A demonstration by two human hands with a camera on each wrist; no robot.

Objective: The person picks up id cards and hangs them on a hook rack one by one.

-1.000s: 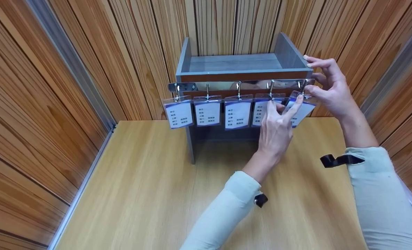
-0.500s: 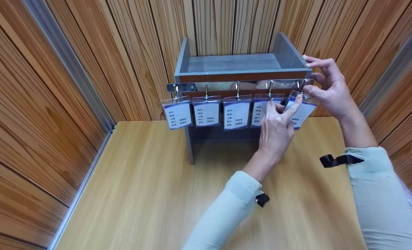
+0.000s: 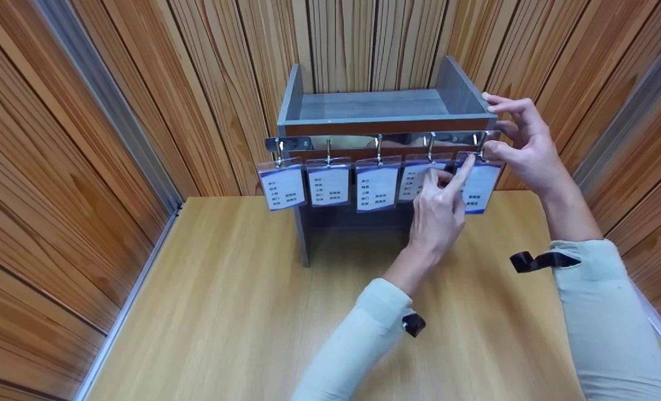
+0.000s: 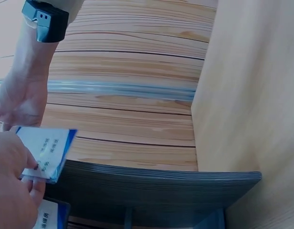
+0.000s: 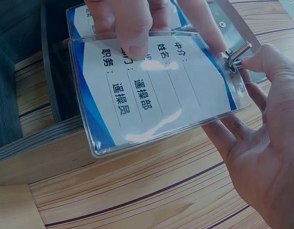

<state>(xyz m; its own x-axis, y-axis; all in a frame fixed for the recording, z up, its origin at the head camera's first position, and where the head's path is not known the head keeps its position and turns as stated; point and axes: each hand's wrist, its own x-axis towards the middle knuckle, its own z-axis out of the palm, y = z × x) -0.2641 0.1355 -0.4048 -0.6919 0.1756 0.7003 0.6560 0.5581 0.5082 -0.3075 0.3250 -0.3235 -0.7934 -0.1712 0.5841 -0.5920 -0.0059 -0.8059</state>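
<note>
Several clear-sleeved name badges hang from a metal hook rail (image 3: 358, 142) fixed across the front of a grey shelf unit. The rightmost badge (image 5: 152, 95), white with blue corners, hangs at the last hook (image 5: 237, 57). My left hand (image 3: 437, 214) pinches that badge's side edge, thumb on its face and curled fingers partly hidden behind. Its index finger (image 5: 204, 24) stretches up to the badge's top by the hook. My right hand (image 3: 531, 147) grips around the rail's right end, thumb at the hook, upper fingertips against the shelf's side edge.
The grey shelf unit (image 3: 364, 106) stands on a wood-grain table (image 3: 224, 312), close to the slatted wooden wall (image 3: 224, 111). Three other badges, among several, hang left of my hand, such as the leftmost badge (image 3: 283, 186). Walls close in on both sides.
The rightmost badge has swung from a slant to hanging nearly straight. My left index fingertip has shifted slightly left and down; the right hand keeps its place on the rail.
</note>
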